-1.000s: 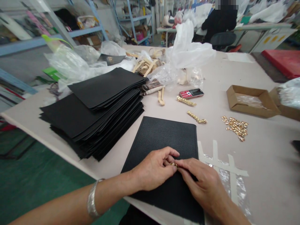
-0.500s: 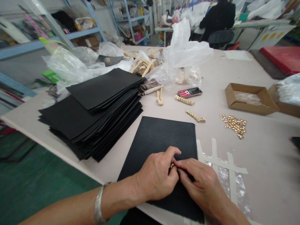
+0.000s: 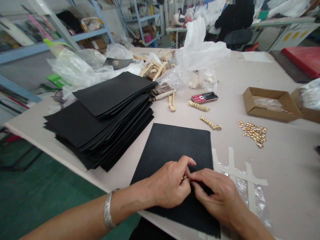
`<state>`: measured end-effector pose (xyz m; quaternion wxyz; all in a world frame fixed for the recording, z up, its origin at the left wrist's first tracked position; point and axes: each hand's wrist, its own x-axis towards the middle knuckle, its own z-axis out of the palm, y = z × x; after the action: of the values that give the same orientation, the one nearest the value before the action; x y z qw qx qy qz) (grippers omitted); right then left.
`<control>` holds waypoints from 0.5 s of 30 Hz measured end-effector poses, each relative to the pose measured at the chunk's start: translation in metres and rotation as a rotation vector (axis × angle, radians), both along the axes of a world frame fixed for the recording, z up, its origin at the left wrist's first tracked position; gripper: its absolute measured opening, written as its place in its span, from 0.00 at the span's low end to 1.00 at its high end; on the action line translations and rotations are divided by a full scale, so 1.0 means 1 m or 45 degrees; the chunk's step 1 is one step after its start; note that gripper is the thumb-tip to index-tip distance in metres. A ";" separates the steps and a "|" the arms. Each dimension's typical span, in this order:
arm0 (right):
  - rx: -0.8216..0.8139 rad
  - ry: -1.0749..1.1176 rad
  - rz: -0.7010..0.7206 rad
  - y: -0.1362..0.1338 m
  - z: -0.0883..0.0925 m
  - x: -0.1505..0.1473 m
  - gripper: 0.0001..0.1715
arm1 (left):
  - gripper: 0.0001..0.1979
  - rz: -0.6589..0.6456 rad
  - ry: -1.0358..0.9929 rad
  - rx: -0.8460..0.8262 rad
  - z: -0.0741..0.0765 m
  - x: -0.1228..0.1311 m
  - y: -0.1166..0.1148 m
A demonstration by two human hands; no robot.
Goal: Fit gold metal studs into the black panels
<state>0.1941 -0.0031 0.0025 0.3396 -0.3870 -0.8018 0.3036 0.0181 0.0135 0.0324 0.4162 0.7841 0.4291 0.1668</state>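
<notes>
My left hand [image 3: 172, 183] is closed above a black leather panel [image 3: 177, 141], with a small gold metal piece [image 3: 184, 177] showing between its thumb and curled fingers. Thumb and forefinger of my right hand [image 3: 220, 195] pinch together right beside that piece, touching the left fingertips. What the right fingertips hold is hidden. The panel lies flat under both hands, near the table's front edge. Beyond it lie two short rows of gold metal pieces, a nearer row [image 3: 210, 123] and a farther row [image 3: 199, 106]. A loose pile of gold pieces [image 3: 254, 133] sits to the right.
A tall stack of black panels [image 3: 105, 116] stands on the left. Taped clear plastic [image 3: 246, 181] lies right of the panel. Farther back are a red keypad phone [image 3: 205, 97], an open cardboard box [image 3: 272, 111], plastic bags [image 3: 202, 55] and beige strips [image 3: 155, 70]. A person [image 3: 236, 20] sits beyond.
The view has shifted slightly, so the scene sits a little farther right. Both hands keep their place over the panel, with only small finger movement around the gold piece.
</notes>
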 end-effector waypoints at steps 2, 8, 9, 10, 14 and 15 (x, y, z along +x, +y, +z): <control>-0.029 0.021 0.043 0.001 0.002 0.002 0.14 | 0.23 -0.017 -0.031 -0.026 0.001 -0.001 0.001; -0.074 0.027 0.096 0.003 0.006 0.006 0.12 | 0.23 -0.058 -0.114 -0.117 0.003 -0.003 0.003; -0.089 0.024 0.110 0.003 0.006 0.007 0.12 | 0.23 -0.065 -0.120 -0.132 0.003 -0.004 0.003; -0.112 0.020 0.128 0.004 0.007 0.008 0.12 | 0.23 -0.073 -0.123 -0.145 0.004 -0.004 0.003; -0.214 0.003 0.219 0.007 0.009 0.012 0.10 | 0.23 -0.144 -0.109 -0.150 0.003 -0.007 0.006; -0.230 -0.002 0.233 0.008 0.009 0.013 0.10 | 0.23 -0.166 -0.119 -0.145 0.002 -0.008 0.006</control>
<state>0.2067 0.0046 0.0113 0.2736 -0.3416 -0.8032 0.4040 0.0097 0.0195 0.0345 0.4897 0.7767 0.3662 0.1510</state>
